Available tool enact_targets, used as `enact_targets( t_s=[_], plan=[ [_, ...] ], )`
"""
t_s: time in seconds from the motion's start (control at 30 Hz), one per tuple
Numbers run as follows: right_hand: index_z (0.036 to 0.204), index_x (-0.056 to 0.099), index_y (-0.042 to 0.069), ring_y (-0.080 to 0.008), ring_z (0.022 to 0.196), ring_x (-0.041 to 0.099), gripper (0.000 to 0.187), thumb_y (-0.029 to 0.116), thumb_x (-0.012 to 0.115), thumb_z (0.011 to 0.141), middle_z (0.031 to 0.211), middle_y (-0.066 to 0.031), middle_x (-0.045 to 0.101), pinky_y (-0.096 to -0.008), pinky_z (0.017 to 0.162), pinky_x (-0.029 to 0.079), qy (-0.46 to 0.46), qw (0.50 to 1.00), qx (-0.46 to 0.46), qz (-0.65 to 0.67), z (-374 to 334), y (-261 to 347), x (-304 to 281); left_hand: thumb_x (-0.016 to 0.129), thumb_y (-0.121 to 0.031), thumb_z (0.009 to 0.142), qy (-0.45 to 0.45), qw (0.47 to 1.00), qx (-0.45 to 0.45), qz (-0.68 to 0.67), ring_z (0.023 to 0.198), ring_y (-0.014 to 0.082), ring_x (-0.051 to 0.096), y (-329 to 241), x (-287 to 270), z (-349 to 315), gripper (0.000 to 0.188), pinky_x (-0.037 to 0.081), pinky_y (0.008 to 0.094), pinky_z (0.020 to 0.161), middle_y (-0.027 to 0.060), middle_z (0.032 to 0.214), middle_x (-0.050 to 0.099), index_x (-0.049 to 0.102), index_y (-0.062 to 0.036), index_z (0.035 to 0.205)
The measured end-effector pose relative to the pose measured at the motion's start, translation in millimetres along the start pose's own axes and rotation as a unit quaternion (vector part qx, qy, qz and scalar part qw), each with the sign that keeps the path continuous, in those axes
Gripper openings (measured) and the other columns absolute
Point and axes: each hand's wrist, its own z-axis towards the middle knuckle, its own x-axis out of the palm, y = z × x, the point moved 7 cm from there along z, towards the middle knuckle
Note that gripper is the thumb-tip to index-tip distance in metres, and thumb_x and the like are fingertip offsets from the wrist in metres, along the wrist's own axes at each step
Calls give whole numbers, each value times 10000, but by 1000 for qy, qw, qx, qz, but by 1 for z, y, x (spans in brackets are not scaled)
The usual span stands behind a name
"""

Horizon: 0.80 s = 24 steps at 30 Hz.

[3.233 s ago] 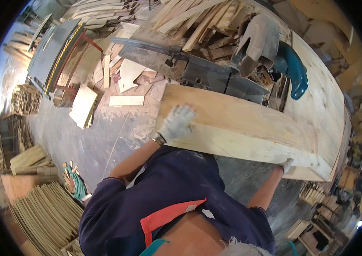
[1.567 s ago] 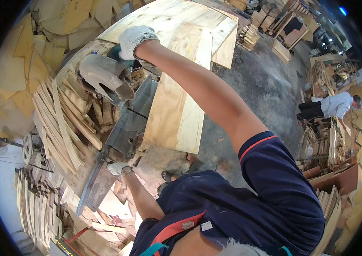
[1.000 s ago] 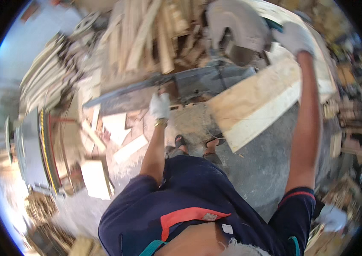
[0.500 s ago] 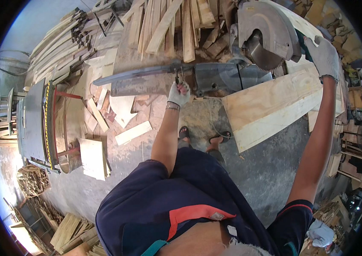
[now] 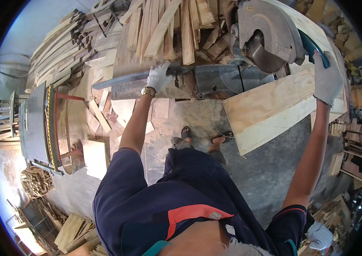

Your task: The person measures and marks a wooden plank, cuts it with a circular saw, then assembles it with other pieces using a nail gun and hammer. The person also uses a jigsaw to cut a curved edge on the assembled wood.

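My right hand (image 5: 328, 81), in a white glove, is closed round the teal handle (image 5: 314, 48) of a mitre saw. The saw's grey guard (image 5: 270, 30) and round toothed blade (image 5: 265, 55) stand raised above the slotted metal base (image 5: 219, 79). My left hand (image 5: 159, 77), also gloved, lies over a long grey metal rail (image 5: 123, 80) left of the base, its fingers stretched across it. Just right of those fingers is a small dark metal stop (image 5: 177, 76) on the rail. I see no workpiece in either hand.
A wide plywood panel (image 5: 270, 109) lies at the saw's near right side. Long wooden strips (image 5: 164, 27) are piled behind the rail, with offcuts (image 5: 100, 116) on the floor at left. A flat-topped machine (image 5: 33, 123) stands further left.
My left hand has let go of the metal stop and shifted left and up onto the rail. My right hand has come down slightly on the handle; the saw head looks about the same.
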Motion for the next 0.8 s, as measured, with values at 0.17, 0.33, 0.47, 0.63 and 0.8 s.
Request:
enact_targets(
  t_s=[0.17,0.33,0.47,0.63,0.8],
  plan=[
    [1234,738,95,-372,1059,705,570,564,657,921,1134,-197,732,-401,901,543,8,1000,-24,4,22,4,7,724,-329,819,105,993,-55,-17,1098,396,671,14,7,21,523,501,488,982,190,1124,729,618,-111,1283],
    [1240,729,90,-367,1105,691,600,590,641,920,1181,-185,725,-392,941,530,28,998,-50,7,53,15,19,729,-357,828,116,992,-36,-23,1063,408,679,21,2,26,528,527,494,951,205,1088,733,624,-140,1298],
    [1246,731,114,-365,1112,691,606,614,628,919,1193,-178,725,-390,941,531,58,997,-50,-18,66,15,27,741,-346,832,97,994,-45,-4,1073,404,674,56,-10,9,572,521,492,965,198,1096,733,613,-132,1346],
    [1264,741,205,-363,1088,707,614,683,597,907,1165,-167,737,-436,931,547,44,996,-56,-60,75,10,36,755,-279,843,71,996,25,57,1051,381,675,101,-30,-18,587,464,475,1050,191,1085,731,599,-26,1350],
    [1285,735,187,-326,1123,709,672,713,604,888,1201,-150,742,-411,962,537,72,995,-37,-61,77,0,43,780,-271,833,80,992,67,77,1013,374,673,121,-30,-30,547,414,509,1097,194,986,721,606,10,1269]
  ],
)
